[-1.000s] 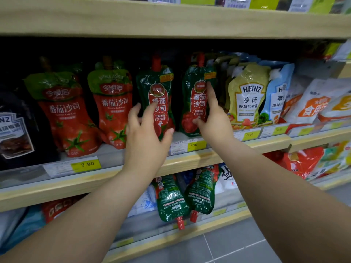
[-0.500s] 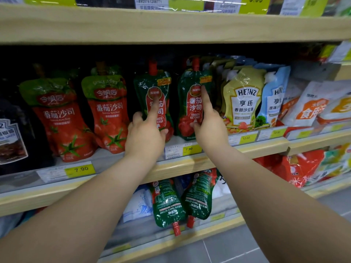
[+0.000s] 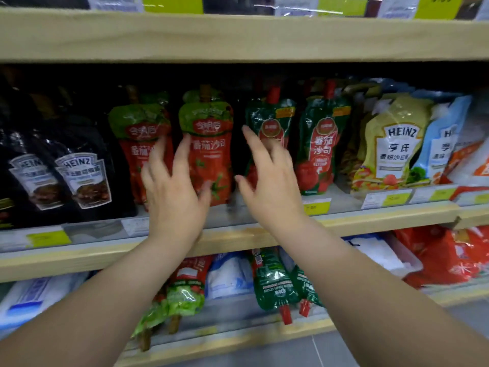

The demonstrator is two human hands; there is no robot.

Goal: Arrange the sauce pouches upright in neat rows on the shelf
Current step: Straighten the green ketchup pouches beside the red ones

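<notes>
Sauce pouches stand upright along the middle shelf [image 3: 370,221]. Two red ketchup pouches with green tops [image 3: 140,128] [image 3: 209,154] stand left of centre. Two dark green ketchup pouches [image 3: 270,120] [image 3: 321,144] stand to their right. My left hand [image 3: 172,192] hovers with fingers spread in front of the red pouches. My right hand [image 3: 267,181] is open in front of the left green pouch, covering its lower half. Neither hand grips a pouch.
Black Heinz pouches [image 3: 82,178] fill the left end; a yellow Heinz pouch [image 3: 397,144] and a blue one [image 3: 444,147] stand at right. The lower shelf holds upside-down green pouches [image 3: 272,282] and red bags [image 3: 449,255]. A wooden shelf board [image 3: 238,35] runs overhead.
Both hands let go of the two green pouches and shifted left. The left hand now fronts the red pouches, the right hand the left green pouch. The view panned left.
</notes>
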